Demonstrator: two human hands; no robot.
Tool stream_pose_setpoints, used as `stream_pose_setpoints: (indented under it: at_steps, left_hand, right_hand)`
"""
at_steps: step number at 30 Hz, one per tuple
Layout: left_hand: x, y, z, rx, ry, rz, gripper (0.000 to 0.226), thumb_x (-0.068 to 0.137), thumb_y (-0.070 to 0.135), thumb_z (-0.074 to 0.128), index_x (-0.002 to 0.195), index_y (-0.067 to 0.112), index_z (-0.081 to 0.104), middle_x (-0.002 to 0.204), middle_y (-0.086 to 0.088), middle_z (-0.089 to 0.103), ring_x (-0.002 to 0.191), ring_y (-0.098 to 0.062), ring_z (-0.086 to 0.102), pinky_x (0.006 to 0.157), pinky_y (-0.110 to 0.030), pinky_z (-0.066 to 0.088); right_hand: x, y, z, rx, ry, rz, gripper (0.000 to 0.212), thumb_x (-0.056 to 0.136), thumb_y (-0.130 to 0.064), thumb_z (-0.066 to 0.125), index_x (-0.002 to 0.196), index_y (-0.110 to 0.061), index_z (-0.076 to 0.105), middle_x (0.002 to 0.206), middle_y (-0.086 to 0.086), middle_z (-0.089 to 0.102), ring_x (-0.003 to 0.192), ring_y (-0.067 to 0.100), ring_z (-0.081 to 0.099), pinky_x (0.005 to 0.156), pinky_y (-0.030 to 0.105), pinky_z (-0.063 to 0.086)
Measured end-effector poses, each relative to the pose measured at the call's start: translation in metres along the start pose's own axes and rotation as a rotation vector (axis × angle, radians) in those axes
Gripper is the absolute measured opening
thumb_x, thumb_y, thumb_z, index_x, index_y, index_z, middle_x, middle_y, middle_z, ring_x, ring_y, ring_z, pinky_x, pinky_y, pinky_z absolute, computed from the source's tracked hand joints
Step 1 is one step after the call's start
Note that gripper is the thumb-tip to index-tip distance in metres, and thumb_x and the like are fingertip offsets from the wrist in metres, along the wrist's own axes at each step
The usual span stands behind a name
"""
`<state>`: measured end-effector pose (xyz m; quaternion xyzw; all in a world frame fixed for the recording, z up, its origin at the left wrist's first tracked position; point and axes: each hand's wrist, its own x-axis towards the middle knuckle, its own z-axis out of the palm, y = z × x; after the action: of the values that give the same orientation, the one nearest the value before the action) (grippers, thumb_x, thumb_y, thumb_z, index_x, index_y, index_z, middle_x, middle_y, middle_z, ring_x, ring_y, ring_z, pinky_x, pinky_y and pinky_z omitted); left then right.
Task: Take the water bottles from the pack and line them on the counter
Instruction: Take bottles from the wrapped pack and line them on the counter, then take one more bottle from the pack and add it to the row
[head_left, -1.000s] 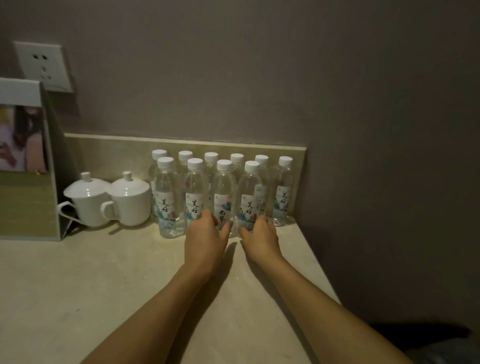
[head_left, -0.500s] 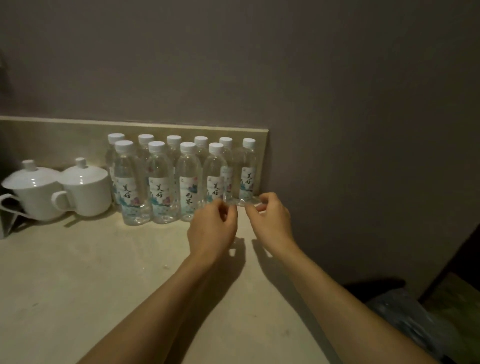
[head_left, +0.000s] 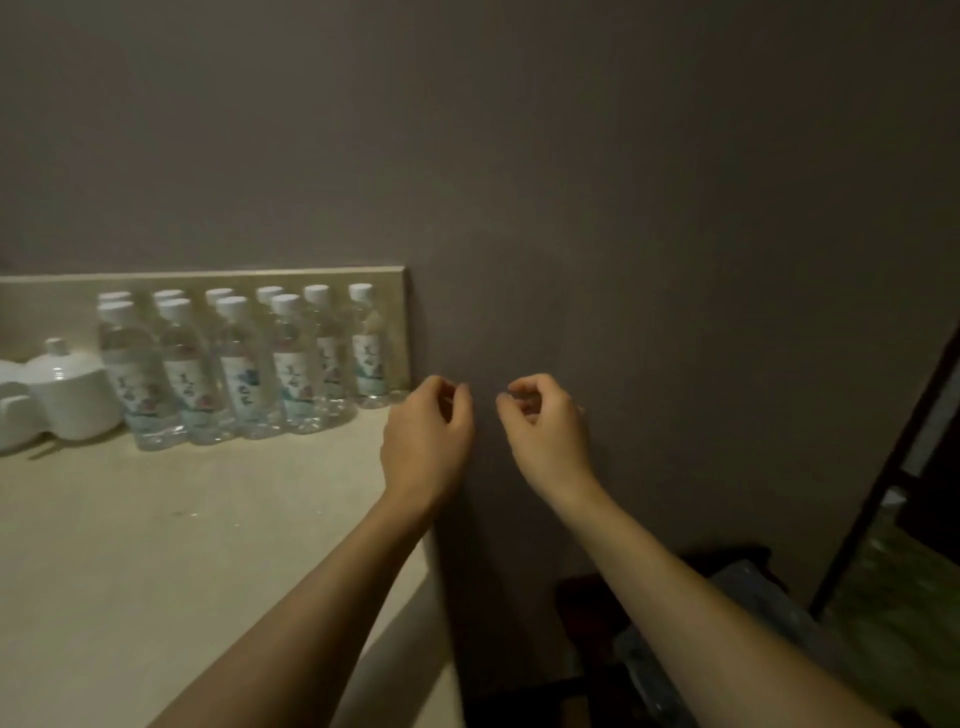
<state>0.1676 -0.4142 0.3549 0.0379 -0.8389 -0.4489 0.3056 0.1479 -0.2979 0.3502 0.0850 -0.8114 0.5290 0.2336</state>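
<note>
At left of frame, 10 clear plastic water bottles with white caps (head_left: 244, 364) upright in 2 rows on the pale beige stone counter (head_left: 171, 545), against its low backsplash. Just left of them, lidded white ceramic cups (head_left: 72, 395). At centre, left hand (head_left: 428, 441) and right hand (head_left: 545, 426), loosely curled, fingers half closed, holding nothing, clear of the bottles, near the counter's right edge before the grey wall (head_left: 623, 208).

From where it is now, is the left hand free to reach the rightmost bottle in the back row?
Probably yes. The left hand is empty, fingers loosely curled, just right of the rightmost bottle, which stands at the row's open end on the counter. Nothing lies between them.
</note>
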Motion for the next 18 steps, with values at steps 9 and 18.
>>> stream_pose_setpoints:
  at_steps: [9, 18]
  left_hand:
    - [-0.065, 0.090, 0.149, -0.092, -0.260, 0.043, 0.025, 0.097, 0.040, 0.050, 0.092, 0.020, 0.064, 0.080, 0.002, 0.072, 0.076, -0.020, 0.071, 0.077, -0.044, 0.060]
    - [-0.100, 0.090, 0.320, -0.051, -0.652, -0.079, 0.028, 0.093, 0.041, 0.049, 0.085, 0.019, 0.065, 0.081, -0.002, 0.072, 0.077, -0.023, 0.070, 0.078, -0.044, 0.059]
  right_hand:
    - [-0.024, 0.115, -0.146, -0.005, 0.163, 0.119, 0.010, 0.093, -0.016, 0.058, 0.101, -0.019, 0.062, 0.088, -0.003, 0.067, 0.084, 0.016, 0.066, 0.075, 0.033, 0.055]
    - [-0.020, 0.263, -0.240, -0.068, 0.249, 0.463, 0.013, 0.093, -0.019, 0.056, 0.091, -0.032, 0.057, 0.087, -0.007, 0.066, 0.082, 0.012, 0.065, 0.069, 0.025, 0.053]
